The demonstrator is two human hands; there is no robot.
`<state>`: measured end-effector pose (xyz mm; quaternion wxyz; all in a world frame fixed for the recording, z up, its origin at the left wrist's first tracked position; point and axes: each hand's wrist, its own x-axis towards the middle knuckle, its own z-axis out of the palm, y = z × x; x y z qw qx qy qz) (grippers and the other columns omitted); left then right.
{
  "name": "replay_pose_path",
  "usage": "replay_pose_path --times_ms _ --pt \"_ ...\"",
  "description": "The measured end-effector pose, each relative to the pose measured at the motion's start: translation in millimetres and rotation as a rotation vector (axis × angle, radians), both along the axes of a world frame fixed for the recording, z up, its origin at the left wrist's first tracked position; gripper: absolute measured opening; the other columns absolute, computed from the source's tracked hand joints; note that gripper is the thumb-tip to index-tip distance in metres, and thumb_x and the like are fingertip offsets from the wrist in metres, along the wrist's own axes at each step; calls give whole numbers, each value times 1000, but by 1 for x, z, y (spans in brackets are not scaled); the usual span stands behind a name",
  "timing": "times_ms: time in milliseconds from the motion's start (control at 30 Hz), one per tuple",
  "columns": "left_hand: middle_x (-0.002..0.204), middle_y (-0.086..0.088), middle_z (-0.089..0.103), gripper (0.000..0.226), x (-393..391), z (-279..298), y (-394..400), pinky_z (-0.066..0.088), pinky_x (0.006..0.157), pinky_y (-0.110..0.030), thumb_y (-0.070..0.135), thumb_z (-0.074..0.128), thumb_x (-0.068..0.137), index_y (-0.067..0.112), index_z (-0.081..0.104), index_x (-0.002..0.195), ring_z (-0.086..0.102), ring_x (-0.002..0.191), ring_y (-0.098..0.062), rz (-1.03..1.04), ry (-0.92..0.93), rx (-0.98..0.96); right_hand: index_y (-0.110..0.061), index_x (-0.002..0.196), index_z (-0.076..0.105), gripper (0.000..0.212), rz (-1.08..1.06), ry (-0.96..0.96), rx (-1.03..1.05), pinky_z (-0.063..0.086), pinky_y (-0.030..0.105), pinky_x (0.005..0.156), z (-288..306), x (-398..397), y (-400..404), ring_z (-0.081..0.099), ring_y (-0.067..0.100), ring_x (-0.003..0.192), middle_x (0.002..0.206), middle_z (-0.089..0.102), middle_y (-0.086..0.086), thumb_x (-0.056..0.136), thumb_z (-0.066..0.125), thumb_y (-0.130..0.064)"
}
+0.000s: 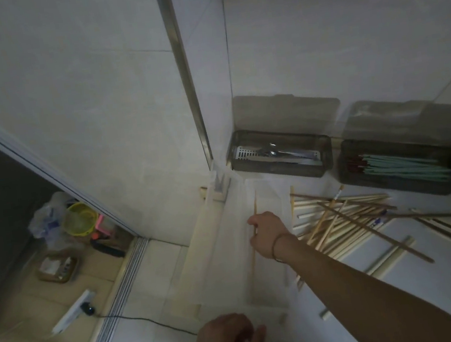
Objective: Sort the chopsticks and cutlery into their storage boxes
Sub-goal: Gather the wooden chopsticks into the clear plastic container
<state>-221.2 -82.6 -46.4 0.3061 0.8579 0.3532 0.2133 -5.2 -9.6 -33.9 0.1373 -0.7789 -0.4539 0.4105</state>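
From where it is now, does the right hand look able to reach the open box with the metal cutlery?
Probably yes: the right hand, pinching one chopstick, sits just below the cutlery box, whose lid is raised, with only bare counter between.

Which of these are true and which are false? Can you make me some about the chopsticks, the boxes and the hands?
1. The right hand pinches a single chopstick. True.
2. Both storage boxes have their lids closed. False: the cutlery box and the chopstick box both stand with lids open.
3. The pile of wooden chopsticks lies on the counter in front of the boxes. True.
4. The chopstick box is empty. False: it already holds light green and dark chopsticks.
5. The left hand holds a spoon. False: its fingers hang loosely curled and it holds nothing.
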Motion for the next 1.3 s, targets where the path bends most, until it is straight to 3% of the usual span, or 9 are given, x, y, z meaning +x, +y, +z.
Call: replay_pose_path --times_ms 100,233,367,467,633,733,933,1100,1300 --pt "55 6 44 34 -4 6 11 33 48 -13 26 73 80 25 47 58 43 48 -1 -130 -144 201 -9 147 31 61 88 -38 -101 22 19 106 -4 -3 4 33 24 136 148 32 13 92 55 -18" --pt "73 8 55 22 2 38 10 45 56 -20 15 77 78 24 56 74 54 62 -7 -364 -171 478 -6 138 43 47 139 -70 -71 31 20 99 0 0 1 46 25 126 140 47 13 93 51 -16" --pt "100 -7 71 20 32 82 18 53 78 -43 27 73 74 20 69 93 68 87 -30 -56 -151 642 -14 115 64 28 -71 -123 351 42 21 84 28 14 -22 64 22 94 104 68 7 88 57 -11" --pt "124 -17 59 37 39 105 44 43 98 -51 31 69 77 13 69 110 52 115 -42 245 30 494 -26 89 67 12 -360 -209 449 44 23 67 32 44 -60 63 18 72 75 64 -4 86 62 -16" --pt "141 -5 47 73 45 113 80 49 87 -45 52 56 87 23 26 147 54 119 -31 510 293 -47 -31 99 63 15 -393 -377 -49 46 29 67 -8 85 -122 64 30 89 91 68 7 90 52 -32" --pt "143 -8 44 75 69 117 91 47 88 -46 51 57 87 20 26 148 48 122 -33 478 337 15 -33 113 57 24 -415 -370 -103 43 29 67 -22 89 -137 64 30 91 97 68 9 91 50 -36" --pt "143 -9 41 69 144 126 129 40 96 -48 52 55 88 21 31 146 38 128 -34 419 345 34 -32 99 60 20 -413 -450 0 42 26 64 -15 77 -133 64 27 86 90 69 1 91 45 -43" --pt "131 -14 49 59 187 138 176 42 95 -45 50 53 90 17 40 137 46 123 -36 375 459 -4 -25 106 61 34 -257 -417 -118 43 28 69 -10 64 -109 63 24 99 105 67 0 90 40 -47" --pt "135 -8 55 57 213 134 201 47 96 -40 53 54 89 25 45 137 54 119 -30 -80 643 103 -26 104 62 36 -286 -454 -169 42 27 66 -12 60 -109 65 21 94 102 68 -3 88 40 -50"
